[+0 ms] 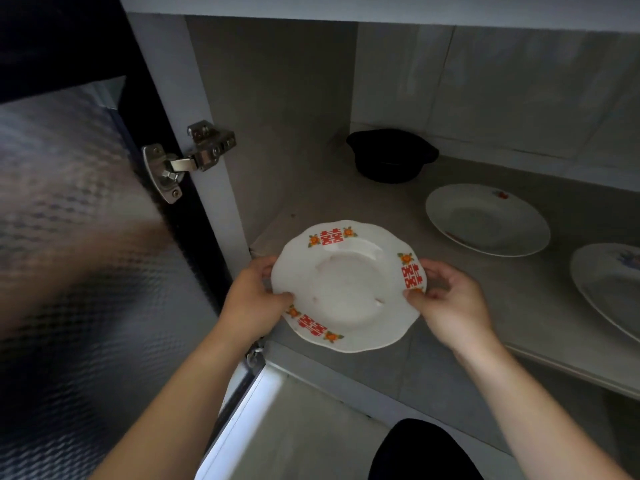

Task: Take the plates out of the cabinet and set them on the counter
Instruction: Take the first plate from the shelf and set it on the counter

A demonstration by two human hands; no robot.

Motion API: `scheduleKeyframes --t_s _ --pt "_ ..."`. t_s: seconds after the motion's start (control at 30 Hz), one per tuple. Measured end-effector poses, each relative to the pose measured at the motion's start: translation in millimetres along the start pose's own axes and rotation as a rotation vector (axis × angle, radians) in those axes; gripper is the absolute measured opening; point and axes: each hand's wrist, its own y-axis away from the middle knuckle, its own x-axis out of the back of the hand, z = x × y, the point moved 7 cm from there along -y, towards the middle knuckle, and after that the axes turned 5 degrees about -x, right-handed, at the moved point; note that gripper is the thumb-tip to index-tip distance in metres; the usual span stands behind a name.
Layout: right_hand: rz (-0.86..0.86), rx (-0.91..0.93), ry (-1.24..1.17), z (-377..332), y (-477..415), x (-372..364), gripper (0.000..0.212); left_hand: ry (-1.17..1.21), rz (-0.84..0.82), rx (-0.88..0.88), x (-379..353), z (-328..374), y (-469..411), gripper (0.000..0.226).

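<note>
Left grip: clamped on the plate's left rim, thumb on top, fingers curled beneath.
Right grip: clamped on the right rim, thumb tip beside a red print, fingers under the edge.
Plate: white and scalloped, with red and orange prints on the rim. It sits about level between the 2 grips, at the front left of the shelf. We cannot tell whether it touches the shelf.
Handling: we judge it to be glazed ceramic, so stiff, slick and fairly light. It is likely to chip on the cabinet frame or shatter if dropped.
Where to hold: we would take opposite rims, as now, with thumbs above and fingers below. The broad rim gives purchase; the smooth well gives none.
Progress: 1 plate is in hand and 2 lie on the shelf. The counter is not in view.
2nd plate: flat on the shelf, behind and to the right of the held plate, well apart from it.
3rd plate: cut off by the right edge of the view, near the 2nd but not touching it.
Pot: black, at the back of the shelf, apart from the plates.
Door: open on the left, hung on a metal hinge.
Next move: we judge the plate should be drawn straight out, clear of the frame.
</note>
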Motion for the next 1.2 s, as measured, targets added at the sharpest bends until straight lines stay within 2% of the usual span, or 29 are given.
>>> scheduleKeyframes --t_s 0.2,0.37,0.47,0.6,0.73,0.9,1.2 --pt "-0.04 -0.033 -0.014 12.1 20.3 -10.0 0.042 -0.066 0.051 0.003 15.0 -13.5 20.1 0.05" --pt "0.025 -0.066 0.035 32.3 45.5 -10.8 0.044 -0.114 0.059 0.04 6.8 -36.7 43.5 0.05" --pt "0.063 -0.088 0.073 44.0 57.4 -9.7 0.045 -0.174 0.037 0.002 -0.1 -34.9 46.6 0.046" --pt "0.072 -0.103 0.065 51.2 57.8 -8.0 0.044 -0.24 0.03 -0.018 2.5 -29.6 45.3 0.048" --pt "0.057 -0.116 0.082 44.5 54.3 -11.6 0.045 -0.206 0.051 0.04 9.7 -31.9 43.8 0.047" --pt "0.031 -0.153 0.119 9.9 57.9 -14.7 0.042 -0.156 0.061 0.126 26.8 -13.0 50.6 0.047" --pt "-0.045 -0.395 0.242 -94.7 139.4 1.1 0.043 -0.243 0.003 0.377 94.8 93.7 123.1 0.054"
